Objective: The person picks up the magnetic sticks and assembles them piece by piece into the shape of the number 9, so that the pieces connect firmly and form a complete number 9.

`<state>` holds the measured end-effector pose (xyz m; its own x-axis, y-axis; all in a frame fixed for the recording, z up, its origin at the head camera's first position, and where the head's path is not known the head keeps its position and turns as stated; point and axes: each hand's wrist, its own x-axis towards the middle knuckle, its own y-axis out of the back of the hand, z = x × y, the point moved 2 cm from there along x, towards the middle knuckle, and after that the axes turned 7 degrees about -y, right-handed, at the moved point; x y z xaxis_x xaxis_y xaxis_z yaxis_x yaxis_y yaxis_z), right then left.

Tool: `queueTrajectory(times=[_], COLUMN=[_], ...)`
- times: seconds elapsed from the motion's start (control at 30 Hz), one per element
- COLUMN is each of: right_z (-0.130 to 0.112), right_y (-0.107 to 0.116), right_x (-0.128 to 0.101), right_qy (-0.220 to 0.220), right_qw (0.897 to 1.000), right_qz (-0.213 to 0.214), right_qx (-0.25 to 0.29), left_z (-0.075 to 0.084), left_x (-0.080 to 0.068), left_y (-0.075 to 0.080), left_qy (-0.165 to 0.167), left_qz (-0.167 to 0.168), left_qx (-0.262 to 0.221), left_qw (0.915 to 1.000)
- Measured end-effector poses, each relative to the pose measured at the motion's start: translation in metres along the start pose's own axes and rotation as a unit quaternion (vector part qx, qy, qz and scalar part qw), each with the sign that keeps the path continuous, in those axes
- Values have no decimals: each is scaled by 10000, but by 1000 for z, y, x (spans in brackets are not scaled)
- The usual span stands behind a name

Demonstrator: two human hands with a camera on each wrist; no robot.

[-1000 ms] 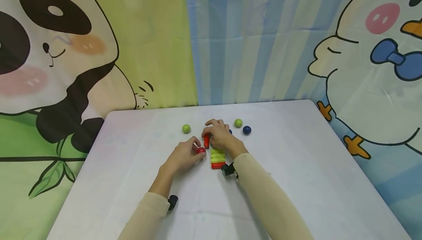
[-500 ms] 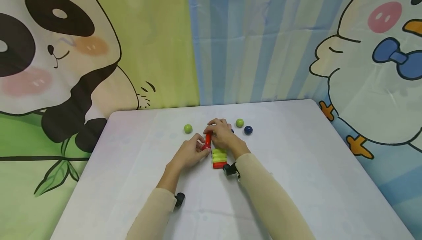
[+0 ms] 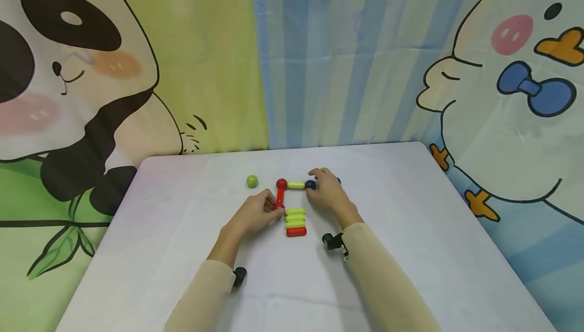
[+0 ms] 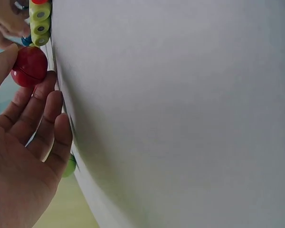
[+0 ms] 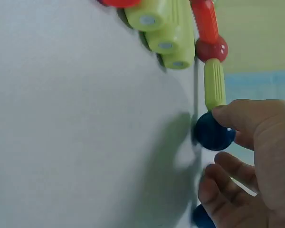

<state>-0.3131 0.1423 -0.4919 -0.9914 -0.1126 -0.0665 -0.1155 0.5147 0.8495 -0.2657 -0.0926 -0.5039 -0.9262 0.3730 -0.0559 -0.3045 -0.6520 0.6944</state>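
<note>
My left hand (image 3: 255, 213) pinches a red ball (image 4: 31, 66) between thumb and fingertips. From that ball a red magnetic stick (image 3: 280, 195) runs away to a second red ball (image 3: 282, 184). A yellow-green stick (image 3: 296, 185) leads rightward from there to a dark blue ball (image 5: 213, 131), so the pieces form a corner on the table. At the blue ball is my right hand (image 3: 330, 192), with the thumb on it and a finger partly hidden behind. The other right-hand fingers are bent away from the ball.
Several yellow-green sticks (image 3: 295, 217) lie side by side with a red stick (image 3: 296, 231) at the near end. A green ball (image 3: 252, 181) sits to the left. Another green ball and blue ball are mostly hidden behind my right hand. A printed curtain (image 3: 315, 68) stands behind the table.
My left hand brought its red ball to the near end of the red stick. My right hand moved from the red stick end rightward to the blue ball, uncovering the far pieces.
</note>
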Motion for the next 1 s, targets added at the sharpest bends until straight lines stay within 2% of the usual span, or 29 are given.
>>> queueTrajectory(times=[0.13, 0.3, 0.5, 0.73, 0.9, 1.0], right_z=[12, 18, 21, 18, 17, 18], right_y=[-8, -16, -20, -26, -28, -27], right_x=[1, 2, 1, 2, 0, -4], right_qy=[50, 214, 139, 39, 102, 124], right_qw=[9991, 9977, 9979, 9981, 9973, 9958], right_qz=[-110, 114, 241, 423, 537, 567], right_qx=[405, 636, 586, 435, 483, 707], left_z=[-4, -7, -7, -11, -14, -16], left_x=[0, 3, 7, 14, 17, 18], left_y=[0, -2, -1, -2, -2, -4], left_qy=[21, -61, -236, -481, -420, -320], left_qz=[-72, -115, 47, -34, -94, -126], left_qx=[4, 46, -129, -200, -481, -701], left_qw=[10000, 9999, 9996, 9986, 9979, 9969])
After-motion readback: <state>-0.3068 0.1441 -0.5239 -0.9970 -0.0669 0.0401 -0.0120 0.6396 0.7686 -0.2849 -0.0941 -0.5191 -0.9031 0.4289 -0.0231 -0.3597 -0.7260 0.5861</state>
